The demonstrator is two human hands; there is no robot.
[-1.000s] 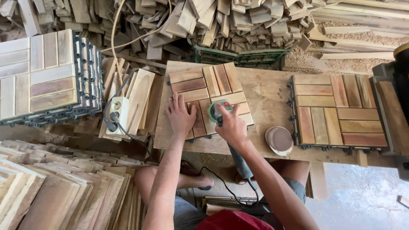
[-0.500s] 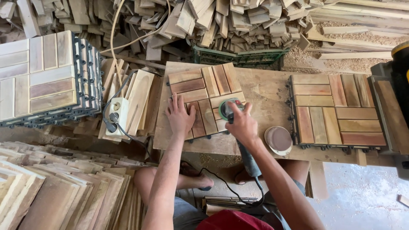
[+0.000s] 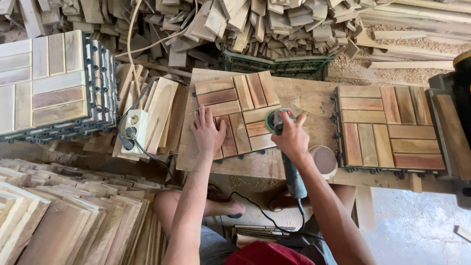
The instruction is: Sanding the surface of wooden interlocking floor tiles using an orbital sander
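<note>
Tile: the wooden deck tile (image 3: 235, 115) is lying flat on the desk (image 3: 304, 95), upper middle of the frame, slats in alternating blocks on a dark plastic grid.

Sander: the handheld sander (image 3: 279, 121) is sitting with its green-rimmed disc on the tile's right edge; its long body is running down the frame toward the person, and its cable is trailing off below the desk.

Right hand: the right hand (image 3: 293, 137) is closing its grip firmly around the sander's head, fingers wrapped over the top.

Left hand: the left hand (image 3: 208, 131) is pressing flat on the tile's lower left slats, fingers spread apart, clamped on nothing.

Key relation: the unsanded stretch of tile is lying left and up-frame from the disc; the right hand is the nearer one to it, while the left hand is holding the tile down just beside the disc's path.

Change: the disc is now sitting further right and slightly higher in the frame than a second ago, at the tile's right edge; the left hand is staying in the same spot.

Nearby: a second tile (image 3: 387, 128) is lying at the right of the desk, a round sanding pad (image 3: 324, 159) just below the right hand, a stack of tiles (image 3: 49, 83) upper left, and a power strip (image 3: 135, 130) between the stack and the desk.
</note>
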